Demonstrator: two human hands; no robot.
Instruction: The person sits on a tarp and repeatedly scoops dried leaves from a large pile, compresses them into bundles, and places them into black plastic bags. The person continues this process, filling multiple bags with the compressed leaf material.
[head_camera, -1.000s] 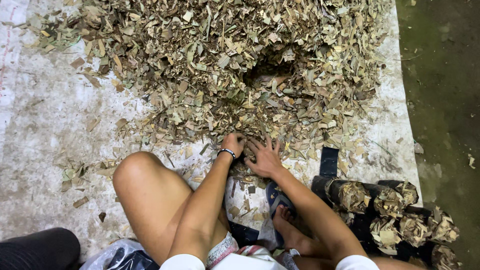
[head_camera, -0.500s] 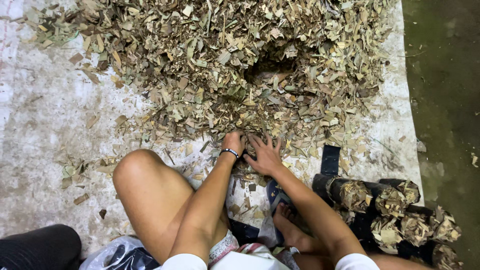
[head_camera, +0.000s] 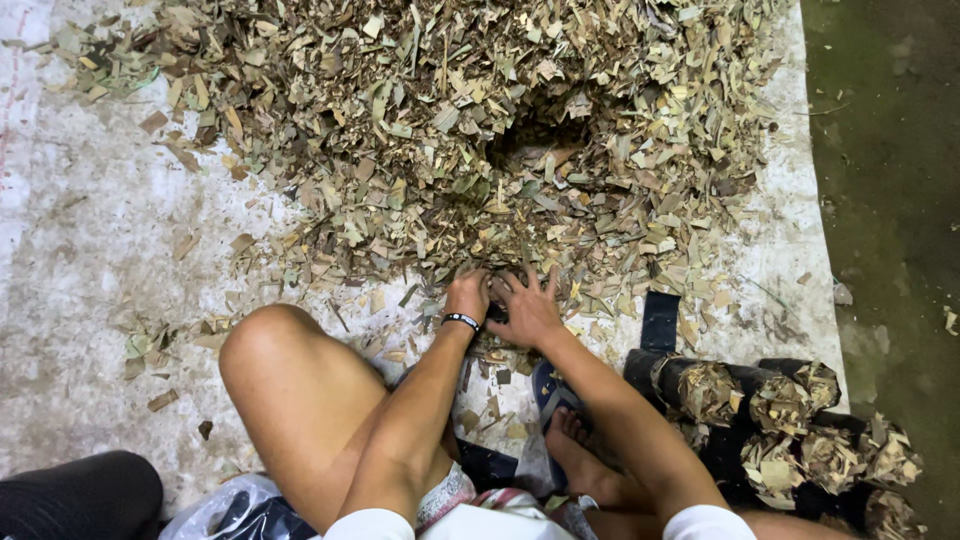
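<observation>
**Hands at the near edge of a chopped-leaf heap**

Both hands are sitting slightly higher against the heap than one second ago, while the heap, the mat and the filled bags are lying as before.

Spreading across the upper field is the pile of dry chopped leaves (head_camera: 440, 130), with a dark hollow (head_camera: 545, 140) sunk in it right of centre. It is resting on a pale woven mat (head_camera: 90, 270), which is covering the ground; a bare dark floor strip (head_camera: 890, 180) is running along the right edge. At lower right, a row of black bags (head_camera: 780, 420) is lying on its side, each bag packed with leaf pieces at its mouth and touching its neighbour. One bent knee (head_camera: 290, 380) is rising at lower centre, and a bare foot (head_camera: 580, 455) is resting beside the bags.

The left hand (head_camera: 467, 293), wearing a dark wristband (head_camera: 461, 321), is curling its grip into the litter at the heap's near edge; whether it is enclosing anything cannot be told. The right hand (head_camera: 527, 310) is lying just beside it, fingers spread wide and flat on the leaves, holding nothing.
</observation>
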